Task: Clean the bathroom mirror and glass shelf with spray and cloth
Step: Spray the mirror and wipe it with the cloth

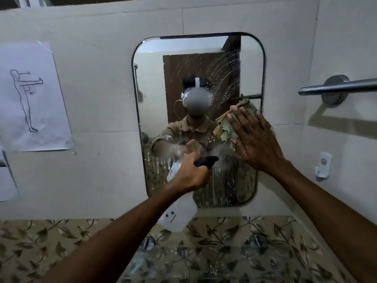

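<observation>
At nine o'clock a drawing (30,94) is pinned to the wall. The left hand (190,172) curls round the bottle (179,215) at the neck, nozzle aimed at the mirror (200,64), probably to wet its lower half, where drips already run. At three o'clock on the glass, the right hand (257,137) presses the cloth (226,127) flat with spread fingers, placed to wipe. The shelf (204,260) lies at six o'clock, below. A rail (336,87) juts out at far right.

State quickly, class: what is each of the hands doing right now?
Left hand: closed round the spray bottle, aimed at the mirror.
Right hand: open, fingers straight, pressing the cloth flat against the mirror.
</observation>
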